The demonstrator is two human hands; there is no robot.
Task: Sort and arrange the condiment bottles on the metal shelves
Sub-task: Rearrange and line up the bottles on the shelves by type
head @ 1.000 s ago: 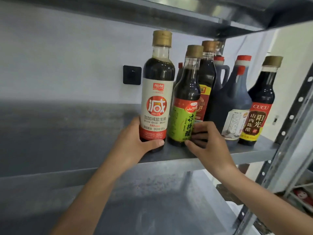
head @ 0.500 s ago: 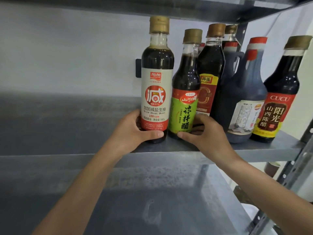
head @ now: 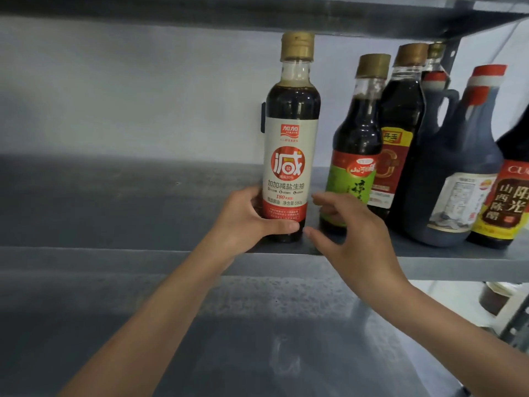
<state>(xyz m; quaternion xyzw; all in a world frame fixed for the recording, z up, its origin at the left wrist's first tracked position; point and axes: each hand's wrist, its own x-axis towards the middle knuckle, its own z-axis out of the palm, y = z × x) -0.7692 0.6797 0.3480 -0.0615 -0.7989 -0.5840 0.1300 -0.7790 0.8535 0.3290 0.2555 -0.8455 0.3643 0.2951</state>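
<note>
The white-label soy sauce bottle (head: 291, 156) is gripped low down by the left hand (head: 246, 222), thumb across the front, near the front edge of the metal shelf (head: 143, 202); the right hand (head: 352, 239) is held spread, fingers loose, just off the green-label bottle (head: 353, 167); compared with half a second ago, a clear gap is seen between those two bottles and the right hand's grip is released; the soy bottle is kept upright, cap up.
</note>
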